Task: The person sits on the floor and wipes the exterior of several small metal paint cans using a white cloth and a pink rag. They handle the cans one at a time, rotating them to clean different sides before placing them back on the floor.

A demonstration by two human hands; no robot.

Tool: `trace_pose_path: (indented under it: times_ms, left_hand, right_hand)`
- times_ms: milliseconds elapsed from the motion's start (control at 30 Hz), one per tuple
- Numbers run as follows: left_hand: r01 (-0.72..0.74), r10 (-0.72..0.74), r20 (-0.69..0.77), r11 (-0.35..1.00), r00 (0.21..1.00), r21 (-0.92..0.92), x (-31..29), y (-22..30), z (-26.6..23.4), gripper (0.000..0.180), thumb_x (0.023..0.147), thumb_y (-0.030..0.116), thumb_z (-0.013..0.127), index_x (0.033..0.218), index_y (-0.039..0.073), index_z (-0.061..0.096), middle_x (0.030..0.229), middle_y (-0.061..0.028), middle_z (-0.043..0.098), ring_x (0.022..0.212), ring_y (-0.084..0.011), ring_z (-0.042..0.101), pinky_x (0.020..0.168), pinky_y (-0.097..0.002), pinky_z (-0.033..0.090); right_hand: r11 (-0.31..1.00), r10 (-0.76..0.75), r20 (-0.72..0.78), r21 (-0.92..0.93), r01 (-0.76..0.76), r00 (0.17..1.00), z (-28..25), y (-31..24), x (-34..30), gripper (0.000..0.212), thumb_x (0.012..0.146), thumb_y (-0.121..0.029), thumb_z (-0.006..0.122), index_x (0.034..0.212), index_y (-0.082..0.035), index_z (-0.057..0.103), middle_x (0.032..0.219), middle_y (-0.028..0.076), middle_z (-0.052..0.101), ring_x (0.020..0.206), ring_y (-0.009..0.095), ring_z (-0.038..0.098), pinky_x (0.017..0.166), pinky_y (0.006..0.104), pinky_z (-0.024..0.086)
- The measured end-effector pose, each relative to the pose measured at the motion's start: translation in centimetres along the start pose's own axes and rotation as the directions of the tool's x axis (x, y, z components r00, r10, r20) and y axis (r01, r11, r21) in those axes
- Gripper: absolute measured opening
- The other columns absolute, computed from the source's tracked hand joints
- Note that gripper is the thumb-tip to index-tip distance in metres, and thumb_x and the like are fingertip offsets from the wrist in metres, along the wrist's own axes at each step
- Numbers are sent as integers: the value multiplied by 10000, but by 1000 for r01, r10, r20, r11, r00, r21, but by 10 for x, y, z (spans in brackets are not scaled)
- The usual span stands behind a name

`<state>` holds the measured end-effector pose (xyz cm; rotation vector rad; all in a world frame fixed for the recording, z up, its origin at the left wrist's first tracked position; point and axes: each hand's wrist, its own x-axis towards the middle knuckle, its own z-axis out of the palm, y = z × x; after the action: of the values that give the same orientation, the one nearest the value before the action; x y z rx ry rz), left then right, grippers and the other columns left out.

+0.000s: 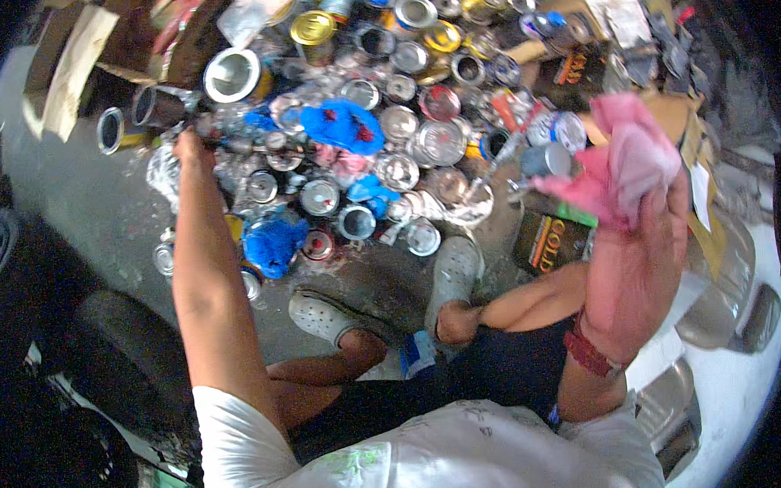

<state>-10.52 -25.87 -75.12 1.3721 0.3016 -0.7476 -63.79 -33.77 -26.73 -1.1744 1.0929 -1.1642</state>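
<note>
My right hand [642, 240] is raised at the right, its fingers closed on a crumpled pink cloth [629, 165] that hangs out past the fingertips. My left arm stretches forward to the far left. There my left hand [193, 150] is closed at the edge of the clutter, right beside a dark cup-like container [157, 107] lying tilted. What its fingers grip is too small and blurred to make out. Between the hands, many tins crowd the floor, with a blue crumpled cloth [342, 128] on top and another blue bundle [274, 245] nearer me.
Cardboard boxes [72, 75] stand at the far left, beside an open tin [112, 130] on its side. A large open tin [233, 75] sits behind. A dark printed box [549, 243] lies near my right knee. My grey clogs [456, 271] are at the near edge of the tins.
</note>
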Motion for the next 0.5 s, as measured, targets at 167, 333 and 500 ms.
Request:
trace_pose_path:
  times_ms: [167,333,500]
  left_hand:
    - [129,-126,-25,956,992,263,3,23,-17,352,1019,211,683,1309,31,595,1297,-172,616,1041,-413,677,849,-560,602]
    - [40,11,-177,958,984,283,-87,47,-8,641,977,282,765,1490,28,475,1453,-177,564,1240,-321,610,1041,-474,525]
    - [-223,235,-129,969,963,103,-193,46,-26,604,1024,303,660,1518,28,446,1418,-146,587,1279,-281,557,1030,-439,483]
  right_hand:
    - [971,27,15,238,-30,1000,-7,-3,8,458,1101,-155,557,1509,46,501,1518,171,568,1424,278,521,1245,477,350]
    - [972,1,15,235,-4,1000,-7,2,1,426,1080,-113,578,1470,55,543,1470,138,612,1397,232,530,1223,404,343]
    - [938,192,79,279,-206,978,37,-11,-9,429,1036,-17,615,1453,18,521,1248,181,686,1058,234,707,897,357,607]
